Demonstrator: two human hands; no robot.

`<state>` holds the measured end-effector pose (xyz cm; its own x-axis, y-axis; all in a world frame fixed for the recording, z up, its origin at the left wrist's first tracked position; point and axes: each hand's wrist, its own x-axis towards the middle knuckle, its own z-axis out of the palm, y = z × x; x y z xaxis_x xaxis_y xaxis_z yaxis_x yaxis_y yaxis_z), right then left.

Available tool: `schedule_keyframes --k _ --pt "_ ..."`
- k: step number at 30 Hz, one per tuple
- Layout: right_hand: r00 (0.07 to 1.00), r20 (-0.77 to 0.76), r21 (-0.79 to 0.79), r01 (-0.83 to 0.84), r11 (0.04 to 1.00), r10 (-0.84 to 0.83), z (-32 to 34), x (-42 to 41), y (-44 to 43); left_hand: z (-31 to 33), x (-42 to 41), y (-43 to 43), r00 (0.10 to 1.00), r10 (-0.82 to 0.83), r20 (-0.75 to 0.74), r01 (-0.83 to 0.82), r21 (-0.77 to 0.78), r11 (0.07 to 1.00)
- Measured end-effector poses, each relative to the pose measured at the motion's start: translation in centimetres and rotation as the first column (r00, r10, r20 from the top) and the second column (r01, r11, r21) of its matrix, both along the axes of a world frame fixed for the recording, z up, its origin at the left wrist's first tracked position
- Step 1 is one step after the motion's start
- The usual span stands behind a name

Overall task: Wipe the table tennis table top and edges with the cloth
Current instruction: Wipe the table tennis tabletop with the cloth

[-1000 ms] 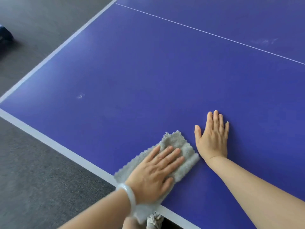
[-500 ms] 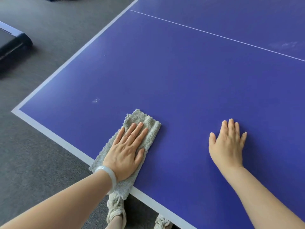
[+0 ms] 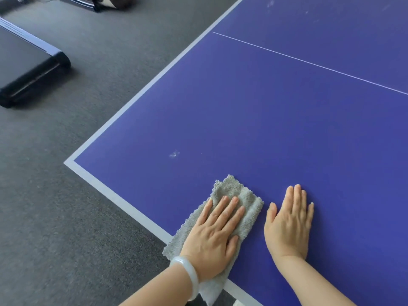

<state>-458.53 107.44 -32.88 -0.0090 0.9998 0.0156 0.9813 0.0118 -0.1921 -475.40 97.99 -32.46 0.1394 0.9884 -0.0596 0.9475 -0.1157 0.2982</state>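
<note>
My left grip [image 3: 215, 237] lies flat on the grey cloth [image 3: 238, 195] in the lower middle of the frame. Its fingers [image 3: 223, 208] are straight, slightly fanned and pointing toward the upper right, and the thumb [image 3: 234, 244] is laid out along the cloth's right side. The palm presses down and nothing is curled round the fabric. A pale bracelet [image 3: 187, 272] sits on that wrist, and the forearm runs down to the bottom edge of the frame.

The cloth is folded into a long strip. Its far corner shows beyond my fingertips on the blue desk [image 3: 242, 107]. Its middle crosses the grey-white border line [image 3: 114, 197], and its near end hangs over the desk's edge below my wrist.

My right grip [image 3: 287, 226] rests just beside the cloth to the right, apart from it. It lies palm down on the bare blue surface with the fingers straight and close together and the thumb [image 3: 271, 214] angled out to the left. It holds nothing. That forearm leaves the frame at the lower right.

A small whitish smudge [image 3: 174, 154] marks the desk above and left of the cloth. Fainter smears [image 3: 270, 4] show near the top right. A thin white centre line [image 3: 309, 62] crosses the upper right. The desk's corner points toward the left of the frame, over dark grey carpet [image 3: 55, 217]. A blurred dark piece of equipment [image 3: 33, 69] sits on the carpet in the upper left.
</note>
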Motion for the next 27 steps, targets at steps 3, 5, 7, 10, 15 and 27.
schedule_keyframes --k 3,5,7,10,15,27 --pt "1.0 0.002 0.017 0.013 1.0 -0.013 0.1 -0.2 -0.1 -0.2 -7.7 -1.2 0.997 0.027 -0.068 -0.025 0.034 0.999" --pt "1.0 0.025 0.028 0.011 1.0 -0.011 0.2 -0.4 0.0 0.1 -13.4 -0.5 0.966 0.217 -0.139 -0.217 0.021 0.976" --pt "0.999 0.043 0.023 0.01 1.0 -0.011 0.3 -0.5 -0.1 0.3 -16.1 1.5 0.914 0.379 -0.142 -0.387 -0.034 0.921" --pt "0.998 0.054 0.025 0.026 0.999 -0.027 0.3 -0.6 0.0 0.1 -13.2 5.5 0.832 0.546 -0.093 -0.552 -0.056 0.832" --pt "0.997 0.069 0.013 0.037 0.999 -0.037 0.3 -0.7 0.0 0.5 -2.4 7.2 0.998 0.065 -0.017 -0.065 -0.039 0.997" --pt "0.997 0.069 -0.029 0.048 0.998 -0.046 0.9 -0.9 0.0 0.0 -17.5 8.6 0.982 0.138 -0.127 -0.141 -0.016 0.99"
